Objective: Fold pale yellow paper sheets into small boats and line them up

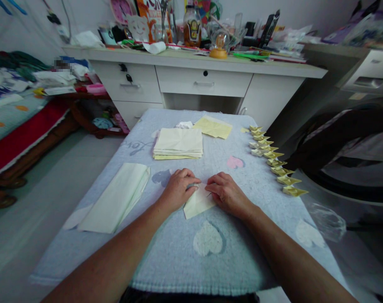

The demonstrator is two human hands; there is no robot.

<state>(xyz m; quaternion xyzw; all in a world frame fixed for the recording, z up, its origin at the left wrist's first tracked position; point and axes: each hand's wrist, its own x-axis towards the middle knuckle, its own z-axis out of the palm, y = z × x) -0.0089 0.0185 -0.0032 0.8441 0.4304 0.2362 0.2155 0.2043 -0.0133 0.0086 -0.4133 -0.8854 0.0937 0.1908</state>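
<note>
Between my hands, a small pale yellow sheet of paper (199,203) lies on the blue cloth, partly folded. My left hand (182,188) pinches its upper left edge between thumb and fingers. At the upper right edge, my right hand (224,191) has its fingers closed on the same paper. Fingers cover part of the folded edge. Beyond them sits a stack of square paper sheets (178,142), with a loose yellow sheet (214,127) to its right. Folded yellow paper boats (276,162) stand in a row along the right side.
A long folded bundle of pale paper (117,198) lies on the left of the cloth-covered table (175,256). A crumpled white tissue (184,125) is behind the stack. Past the table stands a white desk (191,80) crowded with jars; a washing machine (368,80) is at right.
</note>
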